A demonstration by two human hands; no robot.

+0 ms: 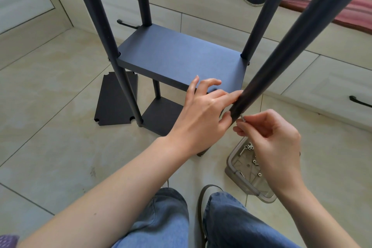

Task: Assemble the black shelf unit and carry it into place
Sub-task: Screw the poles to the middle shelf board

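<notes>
Clear plastic tray (pixel 231 164) — loose silver screws (pixel 254 162) inside, on tile

The left hand (pixel 203 110) grips the near black pole (pixel 285 50) of the shelf unit (pixel 177 56), while the right hand (pixel 269 139) pinches a small metal screw (pixel 242 117) against it. A tray of hardware (pixel 244 167) sits on the tiled floor (pixel 50 147), and a loose black panel (pixel 114 102) lies flat nearby.

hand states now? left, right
Left hand: thumb and fingers pinch the black pole near its lower end.
Right hand: pinches a small metal screw against the pole.
</notes>
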